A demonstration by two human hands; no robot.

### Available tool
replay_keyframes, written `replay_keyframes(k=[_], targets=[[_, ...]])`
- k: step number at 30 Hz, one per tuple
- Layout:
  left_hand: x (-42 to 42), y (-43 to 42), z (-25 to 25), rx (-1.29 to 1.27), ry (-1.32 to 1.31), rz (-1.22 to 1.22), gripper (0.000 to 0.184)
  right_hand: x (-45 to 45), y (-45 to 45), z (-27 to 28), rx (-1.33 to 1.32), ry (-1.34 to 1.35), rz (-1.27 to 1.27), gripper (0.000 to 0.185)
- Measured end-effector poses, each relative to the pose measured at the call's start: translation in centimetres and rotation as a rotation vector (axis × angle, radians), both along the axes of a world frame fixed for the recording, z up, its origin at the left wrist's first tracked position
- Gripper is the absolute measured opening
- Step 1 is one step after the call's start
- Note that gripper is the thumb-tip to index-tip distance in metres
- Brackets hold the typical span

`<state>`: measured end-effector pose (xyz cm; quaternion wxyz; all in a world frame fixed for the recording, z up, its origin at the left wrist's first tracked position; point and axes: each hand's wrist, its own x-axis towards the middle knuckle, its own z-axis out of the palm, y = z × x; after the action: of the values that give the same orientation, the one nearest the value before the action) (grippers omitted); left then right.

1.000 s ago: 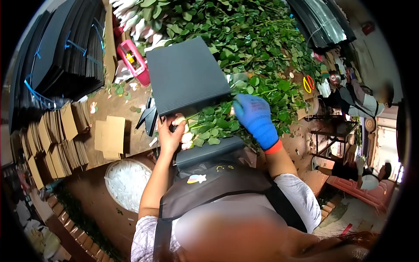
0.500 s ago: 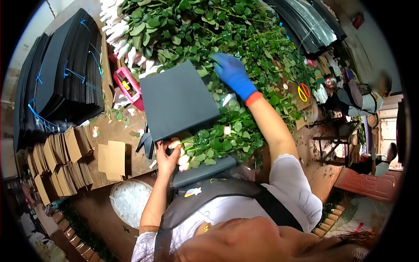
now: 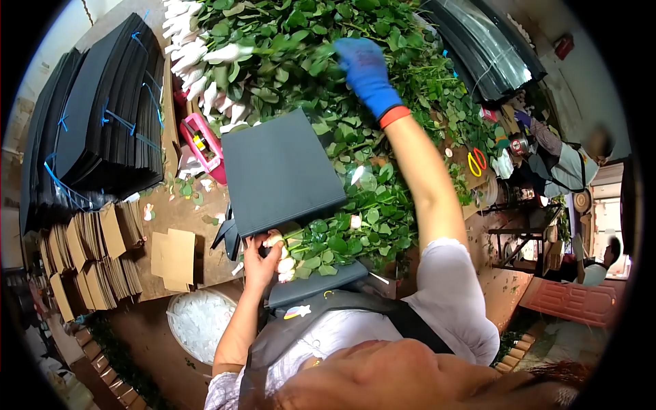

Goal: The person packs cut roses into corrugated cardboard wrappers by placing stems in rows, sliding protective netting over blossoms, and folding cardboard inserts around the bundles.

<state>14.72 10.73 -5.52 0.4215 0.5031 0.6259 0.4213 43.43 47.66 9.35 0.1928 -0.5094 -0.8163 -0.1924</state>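
Observation:
My bare left hand [image 3: 261, 261] is at the lower left corner of a dark grey board [image 3: 283, 174], its thumb and fingers curled around a pale pink rose [image 3: 273, 238]. More pale rose heads lie just below it, with leafy stems [image 3: 342, 239] running to the right. My right hand [image 3: 365, 72], in a blue glove with a red cuff, is closed over the leafy pile. From it a blurred stem runs left to a rose in a white net sleeve [image 3: 231, 53]. Other white-sleeved roses [image 3: 188, 58] are stacked at the pile's left end.
Dark boards tied with blue string [image 3: 102, 102] stand at left, above folded cardboard pieces [image 3: 92, 253]. A pink holder [image 3: 203, 147], black-handled scissors [image 3: 225, 232] and yellow-red scissors [image 3: 476, 162] lie on the table. A white tub [image 3: 201, 324] stands below. Other people [image 3: 570, 164] are at far right.
My right hand has moved up and slightly away over the pile, and a sleeved rose now trails leftward from it. My left hand has stayed at the board's corner with the rose heads.

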Motion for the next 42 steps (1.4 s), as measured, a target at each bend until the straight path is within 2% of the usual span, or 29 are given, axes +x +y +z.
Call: replay_keyframes(k=[2,3,5,6,7,9,10,12,14,16,17,18,20,23,25,26,28,31,32,34,36,38,40,42], targets=[[-0.4,0.0,0.5,0.004,0.117,-0.054,0.042,2.2,0.2,1.4,0.207,0.072,0.014,0.025],[-0.1,0.4,0.9,0.035,0.114,-0.035,0.037,2.8,0.8,2.5,0.348,0.013,0.061,0.025],[0.4,0.4,1.7,0.084,0.112,0.001,0.028,2.9,2.3,3.9,0.424,-0.087,0.052,0.025],[0.5,0.1,1.5,0.049,0.074,-0.003,0.031,2.9,3.0,4.1,0.455,-0.133,0.041,0.025],[0.2,-0.1,0.9,0.014,0.041,-0.009,0.034,2.4,3.6,4.0,0.413,-0.323,-0.162,0.039],[-0.5,-0.1,-0.8,-0.004,-0.013,-0.018,0.037,-0.3,3.0,3.3,0.009,-0.369,-0.237,0.031],[-1.0,-0.3,-2.9,0.051,0.058,-0.013,0.041,-1.5,2.2,3.4,-0.191,-0.397,-0.262,0.028],[-0.4,0.0,-0.9,0.155,0.249,-0.068,0.044,-2.0,0.4,-1.0,-0.472,-0.447,-0.242,0.025],[-1.1,-0.5,-3.2,0.087,0.153,-0.050,0.047,-0.4,1.4,-8.2,-0.621,-0.509,-0.282,0.022],[-1.3,-0.3,-3.8,0.095,0.106,-0.053,0.051,1.2,1.0,-11.8,-0.395,-0.521,-0.149,0.021],[-1.1,-0.3,-3.4,0.050,0.041,-0.046,0.052,1.6,1.1,-12.6,-0.452,-0.556,-0.132,0.020],[-0.8,-0.3,-2.4,0.005,-0.023,-0.035,0.053,1.8,1.1,-12.2,-0.476,-0.482,-0.155,0.020],[-1.0,-0.2,-2.7,0.014,0.011,-0.038,0.052,2.0,1.0,-9.6,-0.525,-0.337,-0.194,0.020],[-0.8,-0.2,-2.4,0.046,0.023,-0.035,0.052,1.5,0.5,-1.8,-0.100,-0.153,-0.147,0.011],[-0.2,0.1,-0.5,-0.028,-0.035,-0.023,0.051,1.8,0.4,2.7,0.143,-0.106,-0.047,0.015],[-0.1,0.1,0.0,-0.049,-0.020,-0.029,0.050,2.5,1.9,2.5,0.202,-0.106,0.068,0.016],[-0.5,-0.3,-1.4,-0.007,0.003,-0.030,0.049,2.7,3.5,2.9,-0.183,-0.435,-0.158,0.014],[-0.5,0.1,-1.1,0.029,-0.010,-0.034,0.045,2.8,-0.8,8.3,0.116,-0.070,-0.153,0.025],[-0.2,0.1,-0.8,0.031,-0.025,-0.020,0.044,2.3,-3.1,9.5,0.240,0.197,-0.023,0.028],[-0.5,0.0,-1.5,0.076,0.061,-0.014,0.036,3.2,-5.6,8.1,0.367,0.197,0.256,0.025],[-0.1,0.2,0.6,0.059,0.079,-0.009,0.033,4.4,-9.0,7.1,0.199,-0.048,0.238,0.039],[0.0,0.3,0.8,0.041,0.028,-0.006,0.034,5.1,-12.0,6.2,0.273,0.046,0.268,0.048],[-0.3,0.2,-1.3,-0.013,0.031,0.021,0.032,7.8,-13.5,5.2,0.121,-0.057,0.174,0.055],[-0.7,0.3,-3.2,0.005,0.046,0.012,0.039,9.8,-15.7,4.9,-0.013,-0.215,-0.079,0.053]])
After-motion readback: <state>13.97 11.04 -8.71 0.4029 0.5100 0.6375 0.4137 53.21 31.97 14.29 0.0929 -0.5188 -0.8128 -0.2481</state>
